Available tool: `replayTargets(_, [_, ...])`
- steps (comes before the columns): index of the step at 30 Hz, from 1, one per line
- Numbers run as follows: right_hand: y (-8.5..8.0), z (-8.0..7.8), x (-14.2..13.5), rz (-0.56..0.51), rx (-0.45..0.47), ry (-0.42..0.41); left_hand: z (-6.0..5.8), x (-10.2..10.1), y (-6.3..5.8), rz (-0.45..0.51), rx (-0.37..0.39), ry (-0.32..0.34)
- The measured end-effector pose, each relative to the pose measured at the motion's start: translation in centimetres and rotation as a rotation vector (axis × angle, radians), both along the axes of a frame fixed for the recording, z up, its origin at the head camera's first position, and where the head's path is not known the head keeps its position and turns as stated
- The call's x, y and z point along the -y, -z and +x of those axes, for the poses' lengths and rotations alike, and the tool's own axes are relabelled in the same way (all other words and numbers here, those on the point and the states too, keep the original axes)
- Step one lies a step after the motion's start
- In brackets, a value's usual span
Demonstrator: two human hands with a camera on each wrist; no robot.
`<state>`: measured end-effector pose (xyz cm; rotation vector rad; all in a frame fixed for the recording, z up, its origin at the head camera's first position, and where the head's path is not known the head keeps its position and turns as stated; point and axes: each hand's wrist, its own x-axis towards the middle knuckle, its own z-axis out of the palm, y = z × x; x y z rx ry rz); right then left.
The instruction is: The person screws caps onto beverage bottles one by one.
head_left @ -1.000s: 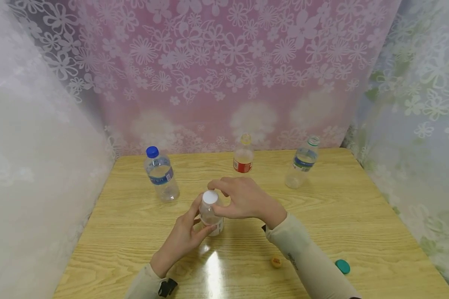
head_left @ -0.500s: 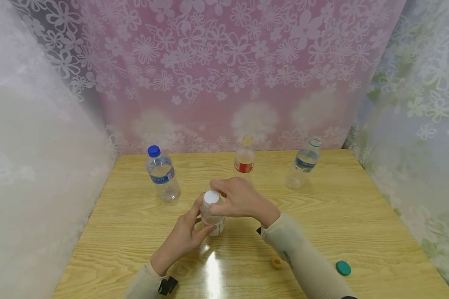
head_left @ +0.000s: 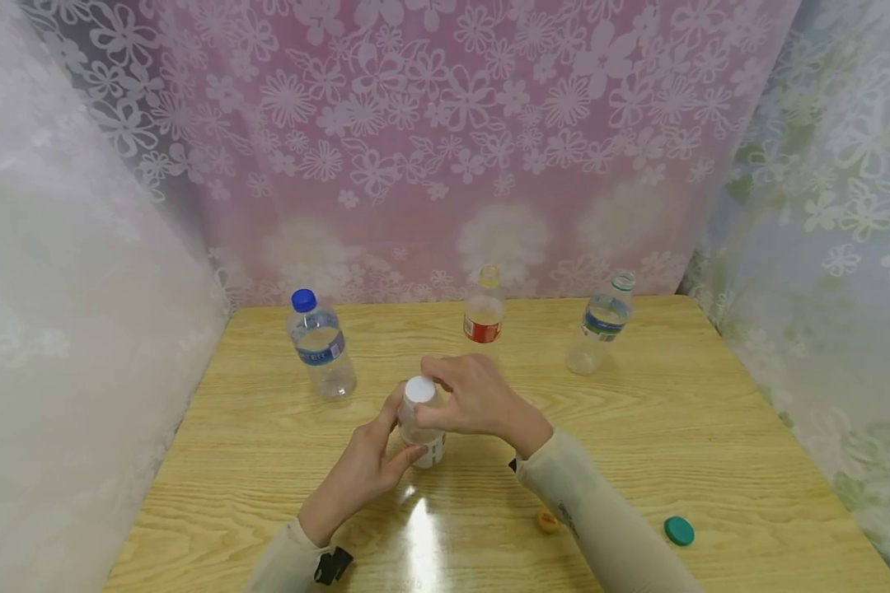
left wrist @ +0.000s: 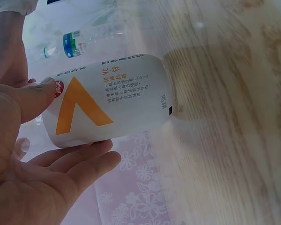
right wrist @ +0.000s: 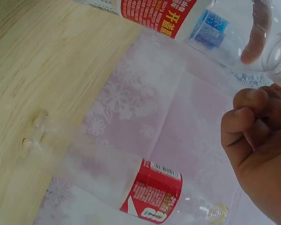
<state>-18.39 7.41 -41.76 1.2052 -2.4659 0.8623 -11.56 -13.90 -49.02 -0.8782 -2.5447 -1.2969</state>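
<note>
A clear bottle with a white, orange-marked label stands upright near the middle of the table. My left hand grips it around the body, thumb across the label. Atop the bottle is a white cap. The thumb and curled index finger of my right hand pinch this cap from its right side. In the right wrist view, the other fingers of that hand are curled below the bottle's neck.
A blue-capped water bottle stands to the left. Behind my right hand are an uncapped red-label bottle and, further right, an uncapped blue-green-label bottle. A yellow cap and a green cap lie at the front right.
My right thumb and fingers have come in from a looser spread and now pinch the white cap. The right forearm has shifted slightly left. My left hand and the bottle stay about where they were.
</note>
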Motion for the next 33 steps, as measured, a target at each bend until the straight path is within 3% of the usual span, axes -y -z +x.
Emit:
replayTargets(5, [-0.2, 0.3, -0.6, 0.027, 0.001, -0.004, 0.0, -0.1, 0.1, 0.005, 0.008, -0.017])
replayTargets(11, [-0.1, 0.6, -1.3, 0.025, 0.102, 0.002, -0.1, -0.1, 0.2, 0.018, 0.022, -0.029])
replayTargets(24, [0.6, 1.0, -1.9, -0.05, 0.237, -0.099, 0.0, -0.4, 0.3, 0.086, 0.119, -0.013])
replayTargets(33, [0.8, 0.9, -1.7, -0.062, 0.254, -0.099, -0.3, -0.4, 0.2, 0.099, 0.119, -0.007])
